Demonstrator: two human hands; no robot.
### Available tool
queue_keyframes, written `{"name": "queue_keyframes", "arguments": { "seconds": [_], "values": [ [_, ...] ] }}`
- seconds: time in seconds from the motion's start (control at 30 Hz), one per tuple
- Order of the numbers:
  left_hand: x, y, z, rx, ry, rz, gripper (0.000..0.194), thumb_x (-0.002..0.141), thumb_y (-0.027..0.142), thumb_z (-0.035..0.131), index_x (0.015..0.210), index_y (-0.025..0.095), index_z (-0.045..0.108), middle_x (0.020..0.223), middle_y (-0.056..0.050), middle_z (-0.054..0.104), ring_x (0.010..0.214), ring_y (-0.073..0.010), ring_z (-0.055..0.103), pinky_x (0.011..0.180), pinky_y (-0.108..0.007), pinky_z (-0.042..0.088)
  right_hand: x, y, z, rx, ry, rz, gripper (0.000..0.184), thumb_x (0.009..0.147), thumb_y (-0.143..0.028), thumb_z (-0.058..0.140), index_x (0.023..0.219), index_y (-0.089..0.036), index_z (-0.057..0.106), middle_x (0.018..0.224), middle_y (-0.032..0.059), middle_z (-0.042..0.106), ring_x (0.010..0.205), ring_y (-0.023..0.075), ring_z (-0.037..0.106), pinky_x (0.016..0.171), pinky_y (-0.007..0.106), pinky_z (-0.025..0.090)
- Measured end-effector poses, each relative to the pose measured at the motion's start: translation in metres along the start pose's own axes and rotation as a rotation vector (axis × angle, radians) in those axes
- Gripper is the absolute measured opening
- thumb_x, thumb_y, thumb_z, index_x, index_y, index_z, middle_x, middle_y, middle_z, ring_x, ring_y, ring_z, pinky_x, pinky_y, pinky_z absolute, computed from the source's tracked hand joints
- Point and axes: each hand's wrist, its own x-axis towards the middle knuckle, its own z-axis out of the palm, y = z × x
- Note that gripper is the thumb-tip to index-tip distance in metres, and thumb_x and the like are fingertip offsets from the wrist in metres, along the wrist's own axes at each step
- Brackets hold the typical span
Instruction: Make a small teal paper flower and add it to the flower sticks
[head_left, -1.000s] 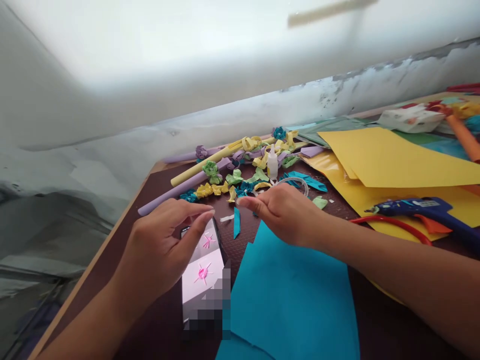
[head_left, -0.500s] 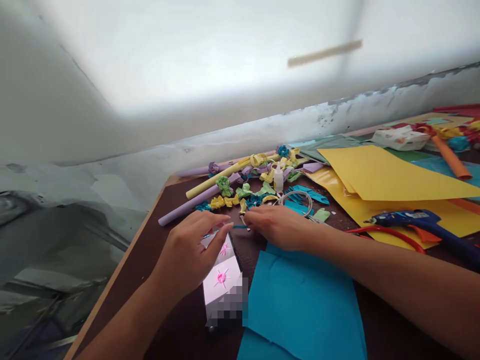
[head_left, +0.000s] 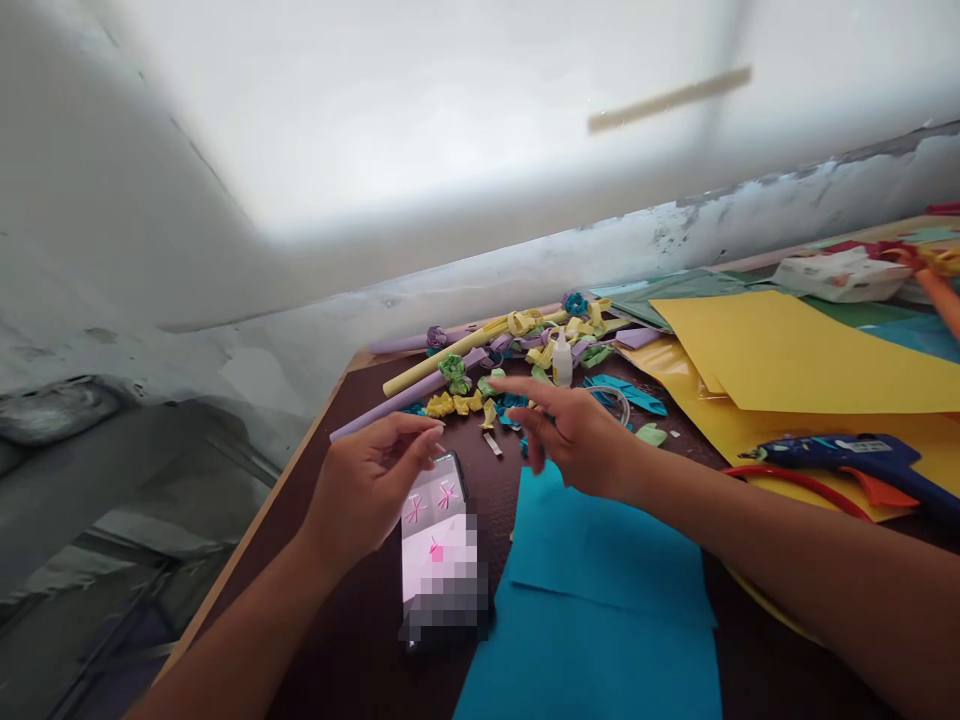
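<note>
My left hand (head_left: 367, 485) hovers over the upper left part of a phone (head_left: 431, 520) whose screen shows pink flower-like pictures. Its thumb and fingertips are pinched together, and whatever they hold is too small to make out. To the right, my right hand (head_left: 577, 435) has its index finger stretched out and the other fingers loosely apart, with nothing visible in them. It is above the far end of the blue paper sheets (head_left: 592, 620). Small blue paper pieces (head_left: 626, 395) and a white glue bottle (head_left: 562, 360) lie and stand just beyond it.
Paper tubes in yellow (head_left: 435, 370) and purple (head_left: 397, 400), with crumpled paper flowers (head_left: 454, 372), lie at the back. Yellow sheets (head_left: 810, 350), a blue glue gun (head_left: 840, 450) and a white box (head_left: 840, 275) are on the right. The table's left edge (head_left: 247, 540) runs beside my left arm.
My right hand has opened from a pinch, its index finger now extended. The blue strip seen between my hands is no longer visible. The phone's picture has shifted, and the view has turned slightly.
</note>
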Motion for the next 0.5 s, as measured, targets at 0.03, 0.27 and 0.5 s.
{"name": "queue_keyframes", "arguments": {
  "seconds": [0.03,0.27,0.5],
  "values": [
    [0.001,-0.002,0.0,-0.005,-0.001,-0.001,0.022,0.096,0.038,0.065,0.101,0.018,0.075,0.079,-0.002,0.078,0.069,-0.0175,0.074,0.066,-0.028,0.059,-0.001,-0.003,-0.001,-0.049,0.011,-0.012,0.034,0.107,-0.041,0.042,0.099,-0.019,0.067,0.058,-0.0033,0.062,0.054,0.0119,0.057,0.057,0.025,0.04],
    [-0.003,0.007,0.0,0.059,-0.077,0.096,0.021,0.093,0.037,0.069,0.101,0.019,0.077,0.091,-0.003,0.081,0.077,-0.0167,0.074,0.071,-0.025,0.056,-0.023,-0.03,0.001,-0.572,0.049,-0.484,0.063,0.103,-0.058,0.043,0.056,-0.019,0.056,0.049,-0.0016,0.05,0.044,0.0107,0.038,0.051,0.03,0.022],
    [0.0,0.005,-0.004,0.132,-0.138,0.173,0.024,0.097,0.038,0.063,0.1,0.018,0.076,0.087,-0.002,0.08,0.073,-0.0159,0.072,0.067,-0.025,0.052,0.0,-0.002,0.007,-0.723,-0.124,-0.132,0.079,0.093,-0.068,0.056,0.151,-0.015,0.049,0.147,0.0224,0.056,0.132,0.0402,0.053,0.111,0.058,0.033]
  ]
}}
